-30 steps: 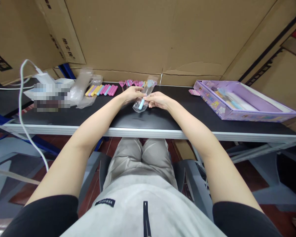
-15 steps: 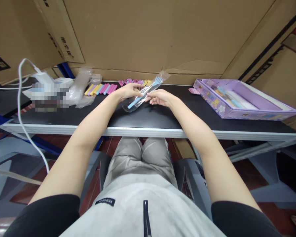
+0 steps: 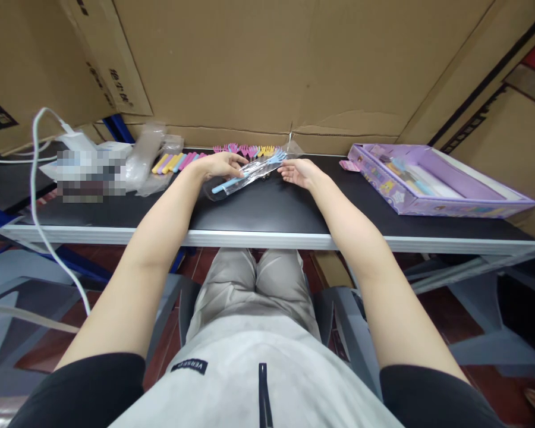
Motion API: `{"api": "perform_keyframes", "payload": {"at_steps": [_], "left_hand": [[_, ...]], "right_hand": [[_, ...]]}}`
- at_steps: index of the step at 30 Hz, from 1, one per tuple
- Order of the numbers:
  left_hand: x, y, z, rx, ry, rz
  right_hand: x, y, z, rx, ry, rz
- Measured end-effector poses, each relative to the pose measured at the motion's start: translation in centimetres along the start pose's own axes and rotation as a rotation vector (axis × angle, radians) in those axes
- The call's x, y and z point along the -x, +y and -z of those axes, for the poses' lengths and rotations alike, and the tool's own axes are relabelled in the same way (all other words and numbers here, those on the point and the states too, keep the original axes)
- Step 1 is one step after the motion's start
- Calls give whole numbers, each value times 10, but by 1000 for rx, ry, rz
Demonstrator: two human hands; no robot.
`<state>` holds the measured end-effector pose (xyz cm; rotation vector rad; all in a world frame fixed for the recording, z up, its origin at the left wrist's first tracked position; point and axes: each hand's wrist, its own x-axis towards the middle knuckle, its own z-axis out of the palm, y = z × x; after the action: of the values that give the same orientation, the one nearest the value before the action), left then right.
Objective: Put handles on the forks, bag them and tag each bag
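Observation:
A light blue fork (image 3: 224, 185) lies in a clear plastic bag (image 3: 257, 172), slanting over the black tabletop with its tines (image 3: 276, 157) toward the upper right. My left hand (image 3: 223, 166) is closed on the bag and fork near the middle, thumb and fingertips at the handle. Close to the tine end, my right hand (image 3: 299, 172) has its fingers loosely curled and apart, at the bag's edge; whether they touch it is hard to see. Behind the bag stretches a row of pink and yellow fork heads (image 3: 245, 151). Coloured handles (image 3: 178, 162) lie side by side left of my left hand.
At the right stands a purple box (image 3: 455, 205) with packaged pieces inside. Clear plastic bags (image 3: 145, 156) lie at the left, beside a white charger (image 3: 78, 141) with its cable. Cardboard (image 3: 267, 71) walls off the back of the table (image 3: 267, 239).
The bagged fork has shifted left and lies flatter. My left hand has moved slightly left with it, while my right hand has moved right, from mid-bag to the tine end.

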<state>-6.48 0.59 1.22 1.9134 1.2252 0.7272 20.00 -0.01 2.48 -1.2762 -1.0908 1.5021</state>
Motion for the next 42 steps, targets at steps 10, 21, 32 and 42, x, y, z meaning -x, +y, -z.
{"api": "perform_keyframes", "payload": {"at_steps": [10,21,32,42], "left_hand": [[8,8,6,-51,53,84],[5,4,8,-18,-4,102],[12,13,12,-189,-75,130],[23,31,5,-286,-10,222]], "right_hand": [[-4,-6,11,-61,153,51],[-6,-6,17,-78,167,41],[-5,-8,19,-26,294,84],[-8,-9,24,-27,309,89]]}}
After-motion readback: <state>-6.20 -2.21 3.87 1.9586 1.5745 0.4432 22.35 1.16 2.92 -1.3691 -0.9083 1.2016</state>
